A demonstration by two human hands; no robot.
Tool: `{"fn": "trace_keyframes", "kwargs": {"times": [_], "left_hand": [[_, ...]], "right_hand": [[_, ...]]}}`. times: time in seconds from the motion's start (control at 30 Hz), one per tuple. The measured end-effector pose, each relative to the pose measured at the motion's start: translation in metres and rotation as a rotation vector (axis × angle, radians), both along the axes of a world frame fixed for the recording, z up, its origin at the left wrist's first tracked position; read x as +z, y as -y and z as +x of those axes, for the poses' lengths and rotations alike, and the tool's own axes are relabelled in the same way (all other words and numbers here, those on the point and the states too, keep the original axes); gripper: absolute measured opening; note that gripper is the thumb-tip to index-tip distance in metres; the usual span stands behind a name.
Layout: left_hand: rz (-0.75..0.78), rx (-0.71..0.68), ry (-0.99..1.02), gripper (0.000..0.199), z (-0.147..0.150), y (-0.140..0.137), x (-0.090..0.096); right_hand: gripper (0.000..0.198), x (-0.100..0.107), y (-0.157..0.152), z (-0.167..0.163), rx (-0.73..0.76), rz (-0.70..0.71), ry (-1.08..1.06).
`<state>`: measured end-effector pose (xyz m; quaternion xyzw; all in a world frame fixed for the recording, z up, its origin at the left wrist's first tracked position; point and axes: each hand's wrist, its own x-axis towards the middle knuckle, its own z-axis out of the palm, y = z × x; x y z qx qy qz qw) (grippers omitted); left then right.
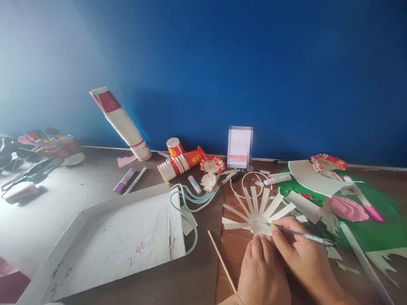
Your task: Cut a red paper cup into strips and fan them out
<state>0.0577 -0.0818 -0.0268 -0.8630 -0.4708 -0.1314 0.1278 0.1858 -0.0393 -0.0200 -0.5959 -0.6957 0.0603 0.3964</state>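
Note:
A white paper cup cut into strips (261, 224) lies splayed on the brown table, its strips fanned out around the round base. My left hand (264, 276) holds the near edge of this cut cup, fingers pressed together. Between the fingers of my right hand (302, 253) is a black pen (316, 239), its tip on the cup's round base, where small marks show. Just beyond the strips sits a cut ring (253, 173). A finished paper figure with curled red and white hair (209, 173) stands farther back.
A white box lid (117, 243) fills the left front, beside a wooden stick (222, 262). Stacked paper cups (126, 128) lean at the back, near red cups (180, 162). Scraps, a pink marker (364, 199) and a pink piece (348, 209) cover a green sheet (390, 226).

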Motion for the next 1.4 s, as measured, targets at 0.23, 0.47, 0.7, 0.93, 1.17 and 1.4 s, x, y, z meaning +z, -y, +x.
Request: {"fn": "trace_keyframes", "kwargs": {"times": [0.23, 0.47, 0.7, 0.93, 1.17, 1.4], "left_hand": [[-0.145, -0.073, -0.028, 0.059, -0.008, -0.008, 0.020], [-0.116, -0.087, 0.027, 0.064, -0.010, -0.006, 0.009], [-0.146, -0.068, -0.050, 0.065, -0.007, -0.005, 0.012], [-0.150, -0.090, -0.079, 0.064, -0.008, -0.005, 0.017], [-0.084, -0.035, -0.022, 0.061, -0.009, -0.001, 0.015], [-0.083, -0.059, -0.042, 0.066, -0.009, -0.002, 0.011]], "right_hand": [[0.012, 0.000, 0.000, -0.001, -0.019, -0.017, -0.020], [0.015, 0.002, 0.001, -0.001, -0.009, -0.029, -0.021], [0.015, 0.002, 0.001, -0.002, -0.015, -0.028, -0.031], [0.014, 0.003, 0.001, -0.002, -0.017, -0.023, -0.033], [0.015, 0.002, 0.001, -0.002, -0.012, -0.032, -0.025], [0.016, 0.002, 0.001, -0.003, -0.030, -0.030, -0.016]]}}
